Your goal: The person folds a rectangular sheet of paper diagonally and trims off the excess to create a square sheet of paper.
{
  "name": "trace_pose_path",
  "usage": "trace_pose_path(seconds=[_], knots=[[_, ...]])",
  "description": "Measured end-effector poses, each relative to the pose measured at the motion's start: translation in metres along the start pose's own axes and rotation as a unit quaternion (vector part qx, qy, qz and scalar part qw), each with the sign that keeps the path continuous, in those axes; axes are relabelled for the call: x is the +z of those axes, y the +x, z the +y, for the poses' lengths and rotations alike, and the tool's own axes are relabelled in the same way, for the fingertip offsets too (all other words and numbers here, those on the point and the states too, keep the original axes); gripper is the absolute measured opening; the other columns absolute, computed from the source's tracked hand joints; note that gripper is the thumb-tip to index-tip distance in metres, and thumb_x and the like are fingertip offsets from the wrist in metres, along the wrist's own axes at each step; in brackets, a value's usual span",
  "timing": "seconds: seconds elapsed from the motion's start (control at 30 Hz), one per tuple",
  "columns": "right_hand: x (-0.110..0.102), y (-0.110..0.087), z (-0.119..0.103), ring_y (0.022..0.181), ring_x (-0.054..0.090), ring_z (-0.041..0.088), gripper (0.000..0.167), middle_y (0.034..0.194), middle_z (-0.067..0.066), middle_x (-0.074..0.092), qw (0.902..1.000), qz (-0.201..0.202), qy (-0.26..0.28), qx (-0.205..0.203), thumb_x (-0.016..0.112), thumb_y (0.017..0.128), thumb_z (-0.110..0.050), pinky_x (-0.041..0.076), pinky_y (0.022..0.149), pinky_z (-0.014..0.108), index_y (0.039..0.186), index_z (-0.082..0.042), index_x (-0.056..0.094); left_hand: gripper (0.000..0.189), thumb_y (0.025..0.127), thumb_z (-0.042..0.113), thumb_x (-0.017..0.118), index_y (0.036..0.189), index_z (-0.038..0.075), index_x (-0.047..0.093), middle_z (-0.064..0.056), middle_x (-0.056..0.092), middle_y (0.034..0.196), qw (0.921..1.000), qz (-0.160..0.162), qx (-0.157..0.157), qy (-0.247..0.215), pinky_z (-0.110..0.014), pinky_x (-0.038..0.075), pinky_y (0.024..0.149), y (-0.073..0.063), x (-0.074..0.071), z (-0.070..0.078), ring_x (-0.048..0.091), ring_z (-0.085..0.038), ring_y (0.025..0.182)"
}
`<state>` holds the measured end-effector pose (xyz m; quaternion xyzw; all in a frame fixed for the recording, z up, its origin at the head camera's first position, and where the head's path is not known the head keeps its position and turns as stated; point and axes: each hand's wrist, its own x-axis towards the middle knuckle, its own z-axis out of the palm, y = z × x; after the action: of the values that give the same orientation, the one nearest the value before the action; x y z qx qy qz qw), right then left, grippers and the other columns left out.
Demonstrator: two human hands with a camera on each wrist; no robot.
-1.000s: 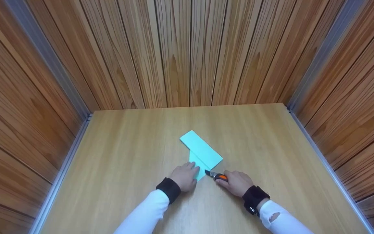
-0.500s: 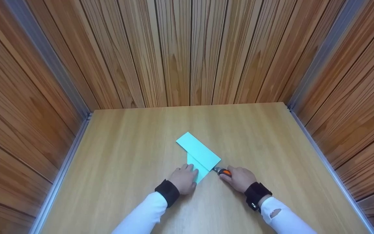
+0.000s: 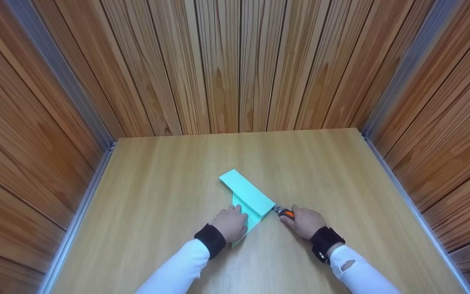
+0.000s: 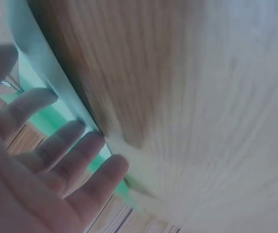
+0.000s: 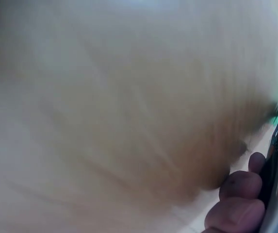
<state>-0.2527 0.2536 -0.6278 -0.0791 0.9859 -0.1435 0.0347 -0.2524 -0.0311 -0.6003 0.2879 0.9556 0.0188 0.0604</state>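
A folded sheet of turquoise paper (image 3: 248,192) lies slantwise on the table, one long flap over a wider part below. My left hand (image 3: 231,223) rests on its lower left part, with fairly straight fingers (image 4: 100,187) against the paper in the left wrist view. A lower corner of the sheet shows beneath that hand. My right hand (image 3: 306,221) grips a utility knife (image 3: 287,213) with an orange, black and silver handle. The knife's tip is at the paper's right corner; whether it touches I cannot tell. Only part of the handle (image 5: 277,179) shows in the right wrist view.
The wooden table (image 3: 157,183) runs back to a panelled wood wall (image 3: 235,69). Similar walls stand on both sides, with metal rails (image 3: 84,212) along the table's side edges. Black bands (image 3: 210,241) are on both wrists.
The knife has moved right and slightly away, from the paper's lower edge to its right corner. The paper has shifted a little left and nearer, and its lower corner now shows under the left hand.
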Motion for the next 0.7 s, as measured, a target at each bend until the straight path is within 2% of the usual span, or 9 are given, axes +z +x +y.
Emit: trace_pose_path(seconds=[0.07, 0.13, 0.2, 0.27, 0.4, 0.47, 0.6, 0.7], knots=[[0.0, 0.0, 0.0, 0.066, 0.055, 0.022, 0.047, 0.077, 0.006, 0.061, 0.9999, -0.008, 0.004, 0.004, 0.071, 0.103, -0.049, 0.038, 0.061, 0.033, 0.111, -0.003, 0.067, 0.037, 0.104, 0.034, 0.071, 0.134, 0.013, 0.069, -0.014, 0.065, 0.128, 0.9996, 0.028, -0.008, -0.006, -0.04, 0.06, 0.082, 0.005, 0.004, 0.002, 0.062, -0.028, 0.109], [0.0, 0.001, 0.0, 0.067, 0.055, 0.021, 0.046, 0.078, 0.006, 0.061, 0.9999, -0.012, 0.008, 0.006, 0.07, 0.104, -0.049, 0.037, 0.062, 0.033, 0.111, -0.003, 0.067, 0.05, 0.103, 0.033, 0.073, 0.148, 0.015, 0.061, -0.018, 0.058, 0.146, 0.9989, 0.042, -0.014, -0.013, -0.046, 0.061, 0.093, 0.009, 0.007, 0.004, 0.06, -0.035, 0.128], [0.0, 0.001, -0.001, 0.068, 0.055, 0.022, 0.047, 0.079, 0.006, 0.062, 0.9998, -0.013, 0.011, 0.007, 0.07, 0.104, -0.049, 0.038, 0.063, 0.034, 0.112, -0.003, 0.067, 0.062, 0.102, 0.031, 0.074, 0.159, 0.019, 0.052, -0.02, 0.047, 0.164, 0.9989, 0.039, -0.015, -0.019, -0.054, 0.058, 0.106, 0.012, 0.007, 0.007, 0.052, -0.042, 0.146], [0.001, 0.001, -0.002, 0.069, 0.056, 0.023, 0.049, 0.081, 0.008, 0.063, 0.9998, -0.013, 0.009, 0.007, 0.069, 0.104, -0.049, 0.04, 0.064, 0.035, 0.116, -0.001, 0.067, 0.067, 0.104, 0.028, 0.071, 0.166, 0.027, 0.046, -0.02, 0.037, 0.174, 0.9991, 0.011, -0.015, -0.037, -0.06, 0.05, 0.117, 0.013, 0.007, 0.009, 0.04, -0.047, 0.158], [0.002, 0.001, -0.005, 0.071, 0.057, 0.024, 0.056, 0.083, 0.011, 0.065, 0.9998, -0.016, -0.004, 0.009, 0.068, 0.105, -0.049, 0.043, 0.066, 0.036, 0.125, 0.003, 0.066, 0.059, 0.109, 0.023, 0.06, 0.166, 0.034, 0.046, -0.017, 0.032, 0.178, 0.9956, -0.053, -0.016, -0.076, -0.062, 0.039, 0.127, 0.012, 0.004, 0.01, 0.03, -0.048, 0.163], [0.001, 0.002, -0.005, 0.07, 0.058, 0.025, 0.056, 0.081, 0.012, 0.065, 0.9998, -0.013, -0.014, 0.007, 0.068, 0.104, -0.05, 0.044, 0.064, 0.037, 0.121, 0.004, 0.067, 0.057, 0.11, 0.022, 0.055, 0.165, 0.034, 0.048, -0.016, 0.033, 0.177, 0.9934, -0.072, -0.017, -0.088, -0.061, 0.035, 0.129, 0.012, 0.004, 0.009, 0.029, -0.047, 0.164], [-0.002, 0.004, -0.005, 0.068, 0.059, 0.026, 0.053, 0.078, 0.011, 0.065, 0.9995, -0.014, -0.027, 0.006, 0.068, 0.104, -0.052, 0.044, 0.062, 0.038, 0.108, 0.001, 0.069, 0.059, 0.108, 0.02, 0.051, 0.166, 0.035, 0.047, -0.017, 0.035, 0.177, 0.9921, -0.082, -0.014, -0.094, -0.06, 0.032, 0.132, 0.011, 0.005, 0.008, 0.028, -0.047, 0.165], [-0.005, 0.007, -0.003, 0.068, 0.057, 0.024, 0.054, 0.078, 0.009, 0.063, 0.9992, -0.028, -0.026, 0.01, 0.068, 0.103, -0.055, 0.041, 0.063, 0.035, 0.107, -0.002, 0.07, 0.061, 0.108, 0.02, 0.05, 0.167, 0.036, 0.045, -0.017, 0.033, 0.178, 0.9916, -0.088, -0.014, -0.093, -0.058, 0.03, 0.133, 0.011, 0.004, 0.009, 0.027, -0.046, 0.166]])
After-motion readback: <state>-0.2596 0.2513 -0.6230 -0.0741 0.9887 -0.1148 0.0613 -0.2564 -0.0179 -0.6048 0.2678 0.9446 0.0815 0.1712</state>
